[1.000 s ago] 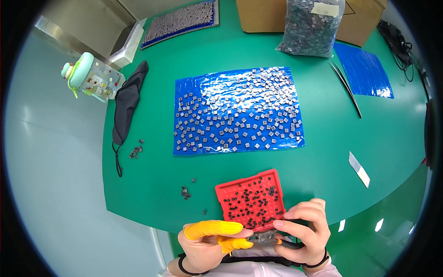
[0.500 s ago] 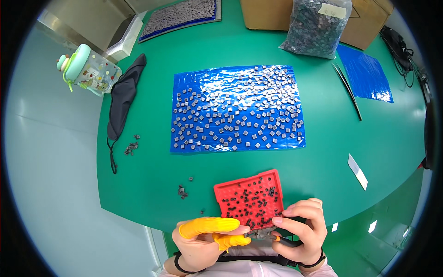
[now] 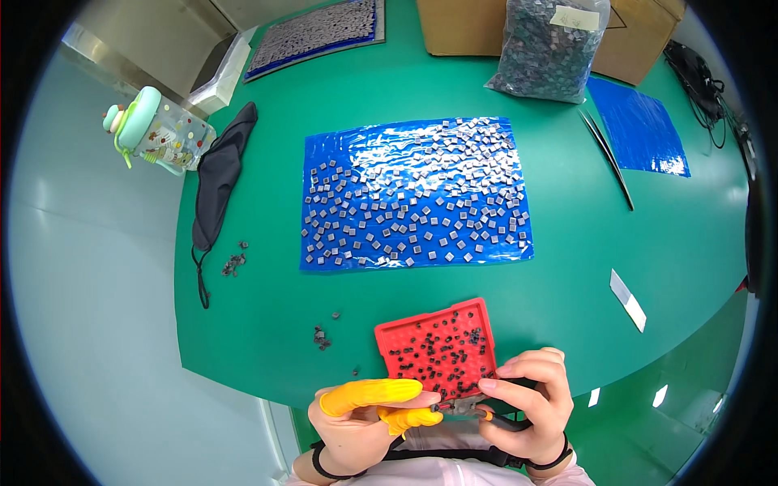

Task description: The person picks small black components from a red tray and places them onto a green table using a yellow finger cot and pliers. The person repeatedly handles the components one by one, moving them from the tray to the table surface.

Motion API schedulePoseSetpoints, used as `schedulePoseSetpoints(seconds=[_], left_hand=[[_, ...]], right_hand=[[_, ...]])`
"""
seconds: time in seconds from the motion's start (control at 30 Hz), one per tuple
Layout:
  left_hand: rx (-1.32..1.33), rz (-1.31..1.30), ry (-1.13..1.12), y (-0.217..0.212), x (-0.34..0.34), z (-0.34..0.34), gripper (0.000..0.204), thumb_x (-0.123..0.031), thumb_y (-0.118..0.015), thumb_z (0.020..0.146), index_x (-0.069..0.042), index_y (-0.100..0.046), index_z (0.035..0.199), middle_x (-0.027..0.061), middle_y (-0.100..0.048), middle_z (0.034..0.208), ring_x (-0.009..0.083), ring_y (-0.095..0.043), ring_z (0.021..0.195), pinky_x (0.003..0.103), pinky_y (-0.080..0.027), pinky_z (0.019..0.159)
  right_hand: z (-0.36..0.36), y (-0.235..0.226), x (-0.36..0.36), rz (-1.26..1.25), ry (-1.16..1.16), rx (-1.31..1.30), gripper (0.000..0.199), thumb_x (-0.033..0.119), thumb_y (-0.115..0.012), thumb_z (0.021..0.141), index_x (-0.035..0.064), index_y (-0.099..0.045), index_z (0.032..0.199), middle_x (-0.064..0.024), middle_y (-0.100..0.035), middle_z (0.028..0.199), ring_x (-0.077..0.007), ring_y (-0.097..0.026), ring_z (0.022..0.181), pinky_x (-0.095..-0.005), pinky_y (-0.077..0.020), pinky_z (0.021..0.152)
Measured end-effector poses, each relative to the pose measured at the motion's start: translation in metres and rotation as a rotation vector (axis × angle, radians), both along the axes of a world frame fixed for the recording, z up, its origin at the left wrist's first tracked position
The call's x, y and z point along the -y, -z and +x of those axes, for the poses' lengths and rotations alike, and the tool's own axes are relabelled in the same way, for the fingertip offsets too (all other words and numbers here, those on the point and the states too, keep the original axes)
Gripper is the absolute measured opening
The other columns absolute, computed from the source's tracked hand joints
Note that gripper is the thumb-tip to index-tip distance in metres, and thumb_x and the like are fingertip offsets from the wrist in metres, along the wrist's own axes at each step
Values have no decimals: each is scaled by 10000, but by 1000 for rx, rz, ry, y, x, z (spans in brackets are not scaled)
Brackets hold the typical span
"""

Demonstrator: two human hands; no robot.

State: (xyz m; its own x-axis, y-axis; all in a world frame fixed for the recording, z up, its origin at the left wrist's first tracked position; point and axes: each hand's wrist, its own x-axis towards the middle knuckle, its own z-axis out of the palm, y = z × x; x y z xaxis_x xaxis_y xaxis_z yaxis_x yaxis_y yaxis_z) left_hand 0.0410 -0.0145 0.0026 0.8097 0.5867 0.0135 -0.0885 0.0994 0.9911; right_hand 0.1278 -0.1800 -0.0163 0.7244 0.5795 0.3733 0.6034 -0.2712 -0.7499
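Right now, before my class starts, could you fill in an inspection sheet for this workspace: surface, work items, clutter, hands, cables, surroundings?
Surface: green table; near its middle, a blue sheet carrying many small grey squares.
Work items: red tray holding small dark parts; plier-like tool at its near edge.
Clutter: two loose heaps of dark bits left of the tray; black fabric item, bottle, tweezers, pale flat strip.
Hands: left hand, two digits in yellow covers, fingertips at the tool's tip; anything pinched is too small to tell. Right hand holds the tool.
Cables: black cables bunched, upper right.
Surroundings: cardboard box and filled clear bag at the far side; glossy green floor, lower right.
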Motion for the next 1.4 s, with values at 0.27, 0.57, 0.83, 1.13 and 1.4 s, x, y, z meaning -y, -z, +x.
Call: schedulePoseSetpoints(seconds=[0.27, 0.57, 0.83, 1.13, 1.4], left_hand=[[-38, 95, 84, 2, -3, -1, 281, 102, -718, 714, 53, -600, 964, 208, -682, 727, 282, -696, 651, 353, -595, 567], [-149, 173, 250, 3, -12, -3, 281, 75, -760, 720, 39, -666, 983, 119, -698, 887, 172, -682, 781, 243, -539, 659], [95, 318, 443, 13, -12, 1, 368, 136, -635, 762, -27, -520, 1072, 81, -551, 776, 223, -479, 612, 323, -405, 576], [15, 189, 620, 22, -13, -9, 279, 88, -532, 802, -30, -465, 1045, 104, -525, 832, 267, -463, 647, 357, -411, 606], [-82, 131, 603, 31, -7, -20, 188, 30, -487, 820, 17, -500, 1008, 110, -592, 779, 278, -578, 592, 313, -479, 582]], right_hand=[[1, 2, 2, -13, 4, 18, 500, 74, -733, 464, 141, -687, 958, -34, -550, 965, -210, -563, 834, -362, -386, 744], [-1, 3, 4, -8, 39, 29, 494, 76, -733, 451, 162, -686, 935, -19, -533, 946, -206, -553, 808, -364, -357, 727], [-1, 4, 3, 2, 3, 45, 503, 71, -736, 443, 172, -692, 933, -10, -543, 933, -193, -559, 790, -357, -352, 725], [2, 5, 8, 31, -55, 13, 533, 100, -752, 430, 191, -708, 953, -8, -556, 931, -179, -558, 791, -353, -341, 716], [2, 7, 9, 36, -54, 28, 537, 125, -769, 428, 199, -707, 956, -3, -553, 933, -178, -549, 810, -356, -328, 716]])
